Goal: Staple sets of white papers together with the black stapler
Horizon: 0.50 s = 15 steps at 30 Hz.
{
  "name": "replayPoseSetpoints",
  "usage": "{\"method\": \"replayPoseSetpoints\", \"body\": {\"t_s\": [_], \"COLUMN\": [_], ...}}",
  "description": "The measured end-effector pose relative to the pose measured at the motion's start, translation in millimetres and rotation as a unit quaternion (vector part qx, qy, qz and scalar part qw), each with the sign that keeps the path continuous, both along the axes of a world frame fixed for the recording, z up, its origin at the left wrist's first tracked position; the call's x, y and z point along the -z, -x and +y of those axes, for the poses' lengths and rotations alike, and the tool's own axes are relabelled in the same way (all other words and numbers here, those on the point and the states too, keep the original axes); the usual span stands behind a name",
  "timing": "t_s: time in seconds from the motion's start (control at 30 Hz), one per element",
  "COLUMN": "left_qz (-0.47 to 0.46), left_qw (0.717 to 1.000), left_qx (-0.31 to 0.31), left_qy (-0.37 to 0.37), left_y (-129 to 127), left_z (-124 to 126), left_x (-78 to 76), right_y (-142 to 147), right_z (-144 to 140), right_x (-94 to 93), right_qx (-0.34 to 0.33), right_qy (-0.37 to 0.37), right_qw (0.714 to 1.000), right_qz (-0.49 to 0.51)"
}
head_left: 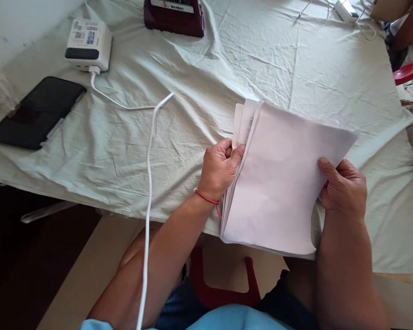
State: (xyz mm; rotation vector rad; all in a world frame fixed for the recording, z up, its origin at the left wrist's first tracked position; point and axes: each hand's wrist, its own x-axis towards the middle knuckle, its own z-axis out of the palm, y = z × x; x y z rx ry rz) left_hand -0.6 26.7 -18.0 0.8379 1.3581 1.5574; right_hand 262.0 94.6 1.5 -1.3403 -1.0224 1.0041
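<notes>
Pinching the sheaf of paper point(278, 183) between our left hand point(220, 167) at its left edge and our right hand point(346, 188) at its right, we have it at the near edge of the cloth-covered table point(192, 119). We judge it light, floppy and easily creased; its uneven, loose sheets could slide, so both long sides, thumbs on top, seem the best hold.

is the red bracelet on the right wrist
No, the red bracelet circles the left wrist, just behind the left hand gripping the papers.
</notes>
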Motion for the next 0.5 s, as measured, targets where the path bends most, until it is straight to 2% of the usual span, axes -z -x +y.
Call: {"method": "replayPoseSetpoints", "body": {"t_s": [0.1, 0.3, 0.5], "left_qz": [0.035, 0.000, 0.075], "left_qw": [0.999, 1.000, 0.997], "left_qx": [0.005, 0.025, 0.006], "left_qy": [-0.002, -0.014, -0.033], "left_y": [0.1, -2.3, -6.6], "left_z": [1.0, 3.3, -0.1], "left_x": [0.9, 7.9, -0.7], "right_y": [-2.0, -4.3, -0.3], "right_z": [-0.6, 0.8, 1.1], "right_x": [-2.7, -4.1, -4.8], "right_qx": [0.021, 0.049, 0.042], "right_qy": [0.001, -0.023, -0.030], "right_qw": [1.000, 0.998, 0.999], "right_qz": [-0.011, -0.013, -0.005]}}
